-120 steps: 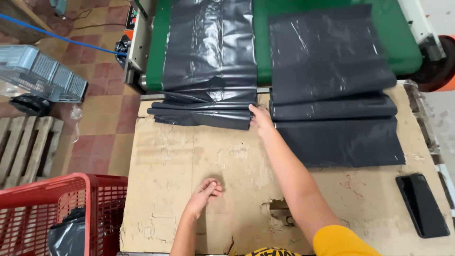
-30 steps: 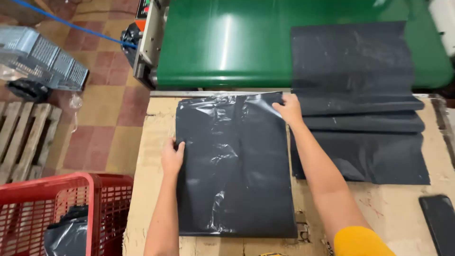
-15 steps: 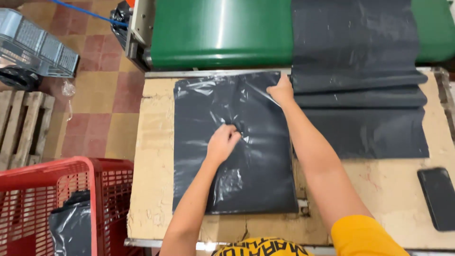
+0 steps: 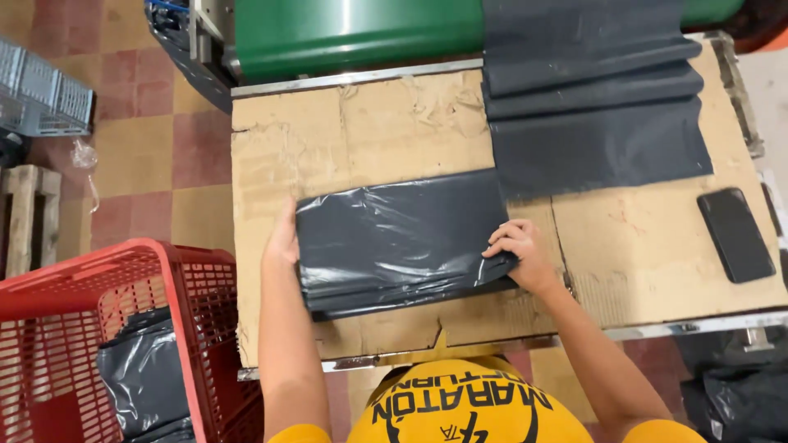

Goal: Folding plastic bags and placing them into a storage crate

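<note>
A dark-screened black phone lies on the cardboard's right side.

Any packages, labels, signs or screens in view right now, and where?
Phone: right side of the cardboard top, flat black rectangle, screen dark.
Folded bag: centre, black glossy plastic, left hand at its left edge, right hand on its right edge.
No labels or signs on the table.

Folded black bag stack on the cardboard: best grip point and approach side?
Grip the folded bag stack by its two short ends, coming in from left and right. It lies flat and wide, and the film looks slick and limp, so a one-sided pinch would likely let it sag or unfold. The left hand already flanks the left end; the right hand pinches the right end.
</note>
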